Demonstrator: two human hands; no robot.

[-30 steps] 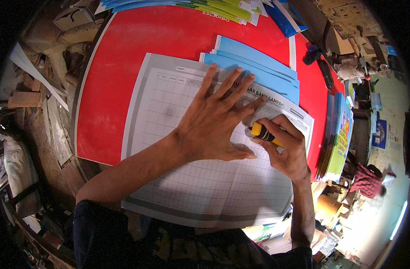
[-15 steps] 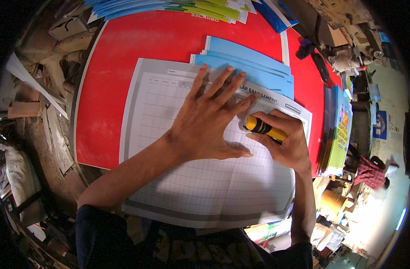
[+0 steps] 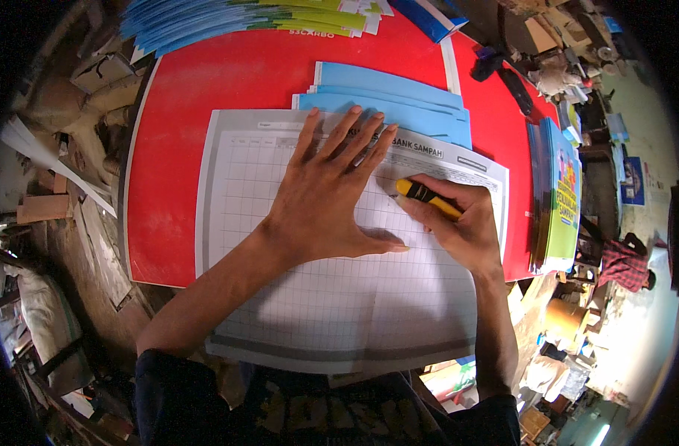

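My left hand [image 3: 319,195] lies flat and open on a large printed grid sheet [image 3: 339,312], its fingers spread over the heading and the thumb reaching to the right. Closed around a yellow and black utility knife [image 3: 427,196] is my right hand [image 3: 469,229]. The knife slants down to the left, its tip at the sheet's surface beside my left index finger. Several light blue sheets [image 3: 391,83] stick out from under the far edge of the grid sheet. A crease runs through the sheet's near half.
The red tabletop [image 3: 198,82] carries a fanned stack of blue and green booklets [image 3: 228,21] at the far side. Another booklet pile [image 3: 555,201] stands at the right edge. A dark strap-like object [image 3: 514,91] lies far right. Wood scraps [image 3: 94,230] clutter the left.
My left index finger has shifted away from the knife, nearer the other fingers. The knife is still in my right hand, slightly turned. The whole view has shifted a little.
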